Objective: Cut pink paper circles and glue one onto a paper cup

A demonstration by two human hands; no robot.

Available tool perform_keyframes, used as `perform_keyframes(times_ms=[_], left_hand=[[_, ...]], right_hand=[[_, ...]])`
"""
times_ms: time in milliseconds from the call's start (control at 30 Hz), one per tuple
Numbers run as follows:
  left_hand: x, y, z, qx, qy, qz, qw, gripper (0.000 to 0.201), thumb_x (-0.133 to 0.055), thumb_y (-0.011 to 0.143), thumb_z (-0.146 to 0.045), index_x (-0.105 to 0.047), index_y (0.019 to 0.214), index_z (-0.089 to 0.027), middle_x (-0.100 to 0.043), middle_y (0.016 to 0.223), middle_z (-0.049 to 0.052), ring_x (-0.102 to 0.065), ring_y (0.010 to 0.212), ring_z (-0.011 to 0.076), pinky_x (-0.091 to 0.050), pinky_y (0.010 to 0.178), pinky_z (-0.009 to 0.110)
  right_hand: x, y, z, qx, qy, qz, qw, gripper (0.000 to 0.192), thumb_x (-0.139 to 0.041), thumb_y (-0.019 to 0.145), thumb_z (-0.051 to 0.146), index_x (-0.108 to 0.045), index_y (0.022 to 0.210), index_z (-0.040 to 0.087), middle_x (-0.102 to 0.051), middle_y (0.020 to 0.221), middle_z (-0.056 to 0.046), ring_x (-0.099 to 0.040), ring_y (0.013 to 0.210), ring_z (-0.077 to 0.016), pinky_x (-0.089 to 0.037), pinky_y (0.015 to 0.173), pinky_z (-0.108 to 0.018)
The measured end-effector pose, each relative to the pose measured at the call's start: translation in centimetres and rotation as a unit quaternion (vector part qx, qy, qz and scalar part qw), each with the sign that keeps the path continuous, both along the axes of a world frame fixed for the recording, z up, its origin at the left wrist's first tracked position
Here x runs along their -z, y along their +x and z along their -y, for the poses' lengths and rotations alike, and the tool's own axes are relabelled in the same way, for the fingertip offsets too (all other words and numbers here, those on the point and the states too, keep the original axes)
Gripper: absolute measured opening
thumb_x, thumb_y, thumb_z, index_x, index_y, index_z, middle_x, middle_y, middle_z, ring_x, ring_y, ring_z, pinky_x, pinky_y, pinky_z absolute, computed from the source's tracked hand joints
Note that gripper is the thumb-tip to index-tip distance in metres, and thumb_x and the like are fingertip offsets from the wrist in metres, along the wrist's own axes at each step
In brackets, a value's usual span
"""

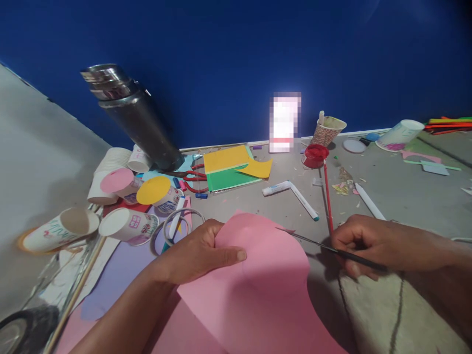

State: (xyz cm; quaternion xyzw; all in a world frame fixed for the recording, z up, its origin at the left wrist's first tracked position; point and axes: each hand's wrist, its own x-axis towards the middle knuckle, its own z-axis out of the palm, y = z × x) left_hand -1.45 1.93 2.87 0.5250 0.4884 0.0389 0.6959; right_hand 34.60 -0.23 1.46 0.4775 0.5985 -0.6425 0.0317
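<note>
Half-hidden scissors (pixel 332 249) in right hand (pixel 372 246), blades at pink paper (pixel 258 275).

Pink paper sheet (pixel 258 285); lavender sheet (pixel 118 275) beneath. Yellow card (pixel 225 158) above green card (pixel 228 179). Red-handled scissors (pixel 193 179). Steel-grey flask (pixel 136 118). White paper cups (pixel 129 226) with pink and blue drawings. Red paint pot (pixel 315 155). Deep blue wall (pixel 236 59).

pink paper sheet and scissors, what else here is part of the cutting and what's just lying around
In use:
large pink paper sheet, gripped by left hand
dark-bladed scissors, in right hand

Lying about:
steel flask
red-handled scissors
yellow and green card
white glue tube
decorated paper cups
</note>
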Motion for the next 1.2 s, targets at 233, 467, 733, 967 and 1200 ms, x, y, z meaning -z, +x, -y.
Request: perform_keyframes(times_ms=[233,467,733,967,1200], left_hand=[[-0.03,-0.05,-0.07,0.032,0.001,0.025,0.999,0.045,-0.076,0.077,-0.055,-0.072,0.094,-0.014,-0.078,0.095,0.01,-0.075,0.086,0.0301,-0.058,0.069,0.032],[-0.07,0.18,-0.14,0.067,-0.004,0.007,0.998,0.05,-0.074,0.078,-0.059,-0.074,0.097,-0.013,-0.078,0.093,0.011,-0.074,0.083,0.0281,-0.056,0.064,0.029],[-0.26,0.16,-0.09,0.063,0.009,-0.029,0.998,0.049,-0.076,0.075,-0.062,-0.075,0.089,-0.015,-0.076,0.084,0.006,-0.07,0.073,0.0207,-0.053,0.058,0.023],[-0.21,0.1,-0.08,0.073,0.034,-0.065,0.995,0.05,-0.076,0.073,-0.065,-0.075,0.087,-0.017,-0.073,0.08,0.004,-0.068,0.07,0.0183,-0.05,0.055,0.021],[-0.28,0.2,-0.23,0.094,0.023,-0.044,0.994,0.048,-0.076,0.075,-0.062,-0.074,0.086,-0.015,-0.073,0.079,0.003,-0.067,0.069,0.0178,-0.05,0.056,0.021]], right_hand=[[-0.04,-0.27,0.01,-0.003,0.005,-0.015,1.0,0.016,-0.063,0.078,0.024,-0.064,0.063,0.017,-0.061,0.054,0.003,-0.05,0.049,-0.0092,-0.034,0.046,-0.019],[-0.26,-0.45,0.04,-0.022,0.012,0.004,1.0,0.015,-0.055,0.075,0.017,-0.067,0.066,0.017,-0.061,0.055,0.003,-0.057,0.055,-0.0116,-0.039,0.052,-0.02],[-0.32,-0.3,0.03,-0.041,0.001,0.017,0.999,0.016,-0.061,0.079,0.025,-0.07,0.071,0.016,-0.066,0.06,0.001,-0.054,0.054,-0.0111,-0.035,0.05,-0.021],[-0.42,-0.36,0.04,-0.043,0.007,0.002,0.999,0.015,-0.053,0.071,0.014,-0.066,0.065,0.016,-0.062,0.056,0.003,-0.055,0.054,-0.0104,-0.038,0.052,-0.02],[-0.15,-0.35,0.02,-0.058,0.005,0.012,0.998,0.014,-0.058,0.076,0.019,-0.067,0.065,0.016,-0.062,0.055,0.003,-0.055,0.054,-0.0113,-0.038,0.053,-0.021]])
